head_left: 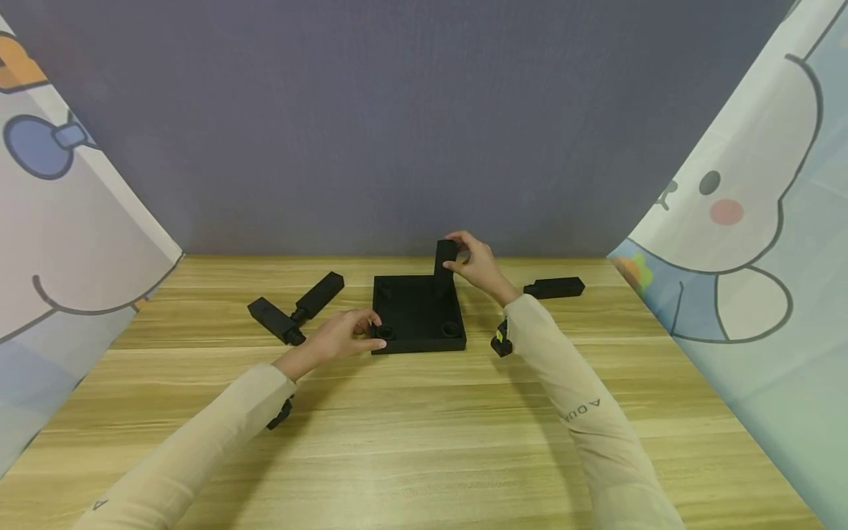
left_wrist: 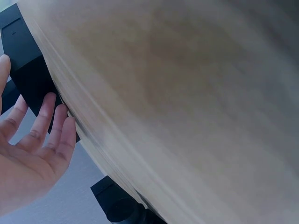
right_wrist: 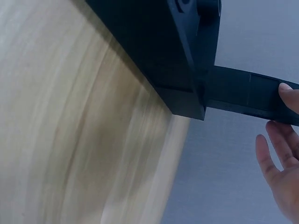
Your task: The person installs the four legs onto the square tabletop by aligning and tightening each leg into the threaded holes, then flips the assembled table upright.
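Note:
A square black base (head_left: 417,311) with a raised rim and round sockets at its corners lies on the table. At its far right corner a black table-leg-like block (head_left: 445,258) stands upright. My right hand (head_left: 482,271) pinches this leg near its top between thumb and fingers; the right wrist view shows the leg (right_wrist: 238,91) meeting the base (right_wrist: 140,42). How far its lower end sits in the socket is hidden. My left hand (head_left: 334,335) holds the base's near left corner, with fingers against the side of the base (left_wrist: 35,79) in the left wrist view.
Left of the base lie two loose black legs, one (head_left: 321,294) behind the other (head_left: 273,318), their narrow ends close together. Another leg (head_left: 559,287) lies at the right, past my right wrist. A grey panel (head_left: 397,132) stands behind the wooden table (head_left: 411,427).

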`<state>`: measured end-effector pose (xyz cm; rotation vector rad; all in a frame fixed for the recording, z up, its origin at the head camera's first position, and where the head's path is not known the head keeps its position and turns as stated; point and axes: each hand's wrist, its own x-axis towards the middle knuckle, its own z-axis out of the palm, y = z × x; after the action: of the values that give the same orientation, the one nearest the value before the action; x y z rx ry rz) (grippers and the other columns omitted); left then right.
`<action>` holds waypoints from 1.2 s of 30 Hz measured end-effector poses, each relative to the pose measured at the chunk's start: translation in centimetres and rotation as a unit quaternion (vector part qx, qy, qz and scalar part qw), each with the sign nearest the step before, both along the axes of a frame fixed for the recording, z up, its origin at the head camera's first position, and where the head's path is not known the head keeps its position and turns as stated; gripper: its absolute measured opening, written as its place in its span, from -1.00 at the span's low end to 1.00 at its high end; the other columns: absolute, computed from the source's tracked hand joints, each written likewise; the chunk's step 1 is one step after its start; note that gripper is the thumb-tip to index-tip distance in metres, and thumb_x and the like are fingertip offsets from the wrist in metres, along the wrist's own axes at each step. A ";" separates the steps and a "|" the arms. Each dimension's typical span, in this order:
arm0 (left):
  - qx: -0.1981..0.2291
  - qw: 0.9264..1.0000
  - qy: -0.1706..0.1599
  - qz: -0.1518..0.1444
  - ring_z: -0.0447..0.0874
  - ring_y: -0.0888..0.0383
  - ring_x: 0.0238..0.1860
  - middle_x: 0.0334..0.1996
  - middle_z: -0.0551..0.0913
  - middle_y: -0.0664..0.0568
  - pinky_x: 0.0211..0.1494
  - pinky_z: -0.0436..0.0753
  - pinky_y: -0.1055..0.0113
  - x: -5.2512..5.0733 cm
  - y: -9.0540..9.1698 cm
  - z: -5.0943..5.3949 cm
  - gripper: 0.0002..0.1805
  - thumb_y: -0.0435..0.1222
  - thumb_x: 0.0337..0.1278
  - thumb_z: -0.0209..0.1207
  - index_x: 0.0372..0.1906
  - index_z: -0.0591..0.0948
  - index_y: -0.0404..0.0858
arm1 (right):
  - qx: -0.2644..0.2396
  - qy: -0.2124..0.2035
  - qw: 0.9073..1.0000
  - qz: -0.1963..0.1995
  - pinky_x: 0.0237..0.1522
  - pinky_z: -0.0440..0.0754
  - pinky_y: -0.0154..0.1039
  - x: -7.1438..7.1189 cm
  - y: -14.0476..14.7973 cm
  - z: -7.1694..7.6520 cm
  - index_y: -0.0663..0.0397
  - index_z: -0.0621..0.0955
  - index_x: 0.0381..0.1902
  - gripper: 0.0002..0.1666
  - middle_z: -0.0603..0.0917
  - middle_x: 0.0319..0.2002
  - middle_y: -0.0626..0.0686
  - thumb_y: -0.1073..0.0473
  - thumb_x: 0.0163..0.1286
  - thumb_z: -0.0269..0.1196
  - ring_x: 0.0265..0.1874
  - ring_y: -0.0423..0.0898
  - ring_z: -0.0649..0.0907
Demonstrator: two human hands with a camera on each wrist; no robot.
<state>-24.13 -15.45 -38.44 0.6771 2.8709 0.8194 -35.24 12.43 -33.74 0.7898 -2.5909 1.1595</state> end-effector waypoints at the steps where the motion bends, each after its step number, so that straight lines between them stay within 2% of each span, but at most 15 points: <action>1: -0.001 1.000 0.000 0.001 0.59 0.16 -0.23 -0.27 0.61 0.08 -0.16 0.56 0.21 0.0 0.0 0.0 -0.57 0.05 0.02 0.22 -0.05 0.51 -0.08 | -0.002 0.002 1.000 -0.004 -0.25 0.59 -0.09 0.0 0.0 0.0 0.14 0.40 0.14 -0.41 0.53 0.02 0.18 0.23 0.15 0.31 -0.09 0.06 0.57; 6: -0.004 1.000 0.002 0.004 0.59 0.15 -0.23 -0.26 0.61 0.08 -0.16 0.56 0.21 0.1 0.0 0.0 -0.57 0.04 0.01 0.22 -0.05 0.52 -0.08 | -0.020 0.016 0.999 -0.023 -0.25 0.59 -0.05 0.2 -0.3 -0.4 0.16 0.41 0.09 -0.43 0.55 -0.06 0.20 0.23 0.12 0.34 -0.14 0.11 0.58; 11: -0.001 1.000 0.005 0.001 0.59 0.15 -0.24 -0.28 0.61 0.07 -0.17 0.56 0.21 0.0 -0.1 0.0 -0.57 0.04 0.00 0.23 -0.06 0.52 -0.09 | -0.046 0.030 0.998 -0.034 -0.14 0.54 0.07 0.1 -0.6 -0.8 0.21 0.42 0.03 -0.44 0.55 -0.16 0.23 0.27 0.08 0.37 -0.17 0.21 0.57; 14: 0.000 1.000 0.010 -0.002 0.59 0.16 -0.26 -0.29 0.61 0.07 -0.18 0.55 0.21 0.0 -0.1 -0.1 -0.57 0.04 0.00 0.23 -0.07 0.52 -0.10 | -0.052 0.033 0.997 -0.038 -0.10 0.53 0.06 0.1 -0.7 -0.9 0.21 0.42 0.01 -0.45 0.55 -0.18 0.22 0.28 0.07 0.37 -0.18 0.21 0.57; 23: 0.001 1.000 0.007 -0.001 0.57 0.21 -0.31 -0.32 0.60 0.10 -0.23 0.54 0.26 -0.1 -0.1 -0.2 -0.58 0.03 0.00 0.23 -0.08 0.52 -0.09 | -0.035 0.024 0.999 -0.027 -0.15 0.56 0.01 0.1 -0.4 -0.5 0.19 0.42 0.05 -0.44 0.56 -0.11 0.22 0.26 0.09 0.36 -0.14 0.17 0.58; 31: -0.002 1.000 0.001 0.000 0.56 0.21 -0.29 -0.29 0.60 0.10 -0.21 0.54 0.26 -0.1 0.0 -0.1 -0.58 0.03 0.02 0.22 -0.06 0.51 -0.08 | -0.017 0.002 1.000 0.010 -0.21 0.59 -0.06 0.2 0.0 0.1 0.19 0.38 0.15 -0.41 0.50 0.05 0.20 0.32 0.16 0.29 -0.08 0.10 0.57; 36: -0.001 1.000 0.000 0.000 0.57 0.20 -0.28 -0.29 0.60 0.09 -0.20 0.54 0.25 -0.1 -0.1 0.0 -0.58 0.03 0.02 0.23 -0.06 0.51 -0.08 | -0.012 0.000 1.000 0.010 -0.22 0.59 -0.07 0.1 0.0 0.2 0.16 0.41 0.14 -0.44 0.53 0.02 0.18 0.32 0.16 0.29 -0.08 0.09 0.58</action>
<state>-24.18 -15.51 -38.47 0.6760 2.8707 0.8177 -35.13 12.43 -33.57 0.8133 -2.5696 1.1950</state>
